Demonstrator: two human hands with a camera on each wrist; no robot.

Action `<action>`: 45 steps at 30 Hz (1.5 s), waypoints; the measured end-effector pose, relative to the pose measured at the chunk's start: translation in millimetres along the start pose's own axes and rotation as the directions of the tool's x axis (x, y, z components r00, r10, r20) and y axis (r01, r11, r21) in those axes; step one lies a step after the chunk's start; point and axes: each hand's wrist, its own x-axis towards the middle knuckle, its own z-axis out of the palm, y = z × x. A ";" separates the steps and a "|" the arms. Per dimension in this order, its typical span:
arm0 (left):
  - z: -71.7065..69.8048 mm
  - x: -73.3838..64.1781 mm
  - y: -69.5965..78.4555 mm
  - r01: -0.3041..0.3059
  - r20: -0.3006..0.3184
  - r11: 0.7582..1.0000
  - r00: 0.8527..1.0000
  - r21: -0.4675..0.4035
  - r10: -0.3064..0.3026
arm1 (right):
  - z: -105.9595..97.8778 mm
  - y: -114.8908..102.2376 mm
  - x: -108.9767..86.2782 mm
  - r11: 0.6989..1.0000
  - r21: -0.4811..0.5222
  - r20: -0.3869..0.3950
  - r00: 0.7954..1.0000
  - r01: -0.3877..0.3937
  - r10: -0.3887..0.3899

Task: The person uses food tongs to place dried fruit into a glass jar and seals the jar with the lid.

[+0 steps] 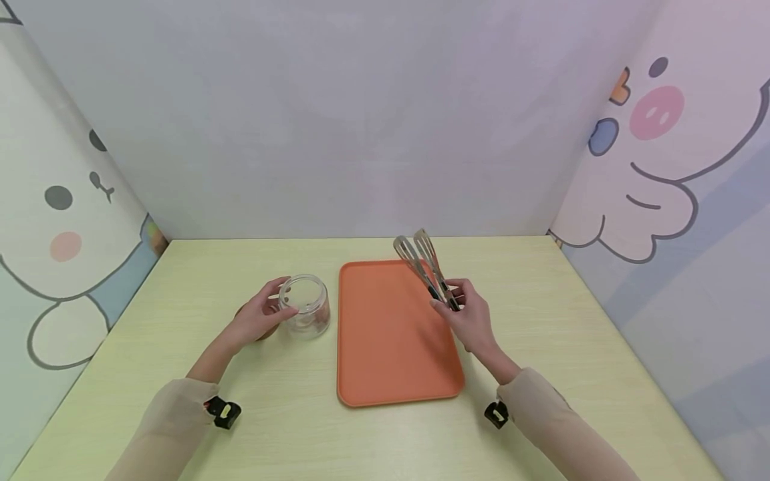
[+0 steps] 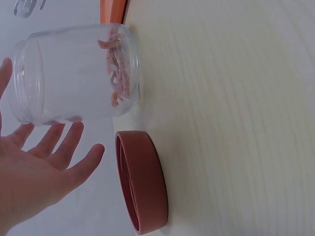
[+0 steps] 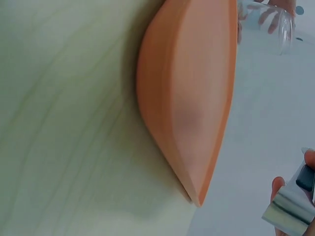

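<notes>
My left hand (image 1: 259, 319) holds a clear glass jar (image 1: 309, 324) near its rim, thumb on the near side and fingers on the far side. The jar stands upright without a cover. Small pinkish-orange dried pieces, shrimp-like, lie at its bottom (image 2: 118, 73). Just beside it is a reddish-brown round lid (image 2: 147, 182), mostly hidden under the left hand in the head view. My right hand (image 1: 470, 321) grips a pair of metal tongs (image 1: 418, 266) by the lower end. Their slotted heads stand apart and point up and away, above the tray's far right corner.
An orange rectangular tray (image 1: 394, 341) lies on the pale wooden table (image 1: 289, 427), between the jar and the right hand. A grey-white backdrop (image 1: 361, 133) rises behind the table, with cartoon-printed panels on both sides.
</notes>
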 end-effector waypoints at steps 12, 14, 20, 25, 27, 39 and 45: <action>0.5 1.3 -0.6 0.005 -0.003 1.000 1.000 0.007 -0.005 | -12.6 16.7 -8.3 0.998 -0.039 -0.055 0.997 -0.050 0.048; 0.5 1.1 -0.4 0.007 -0.004 1.000 1.000 0.008 -0.007 | -15.0 19.2 -9.4 0.997 -0.047 -0.060 0.997 -0.057 0.054; 0.4 0.7 -0.4 0.013 -0.004 1.000 1.000 0.005 -0.013 | -21.6 25.9 -12.8 0.995 -0.065 -0.075 0.995 -0.071 0.066; 0.4 0.7 -0.2 0.012 -0.005 1.000 1.000 0.005 -0.012 | -27.6 32.9 -15.6 0.992 -0.105 -0.082 0.995 -0.072 0.064; 0.3 0.7 0.0 0.013 -0.005 1.000 1.000 0.007 -0.013 | -30.4 35.3 -16.8 0.991 -0.118 -0.085 0.995 -0.070 0.060; 0.2 0.6 0.7 0.009 -0.001 1.000 1.000 0.001 -0.009 | -46.0 53.6 -23.8 0.973 -0.196 -0.090 0.991 -0.120 0.104; 0.3 0.9 0.4 0.004 0.000 1.000 1.000 0.001 -0.004 | -50.7 60.7 -25.4 0.961 -0.221 -0.078 0.985 -0.166 0.153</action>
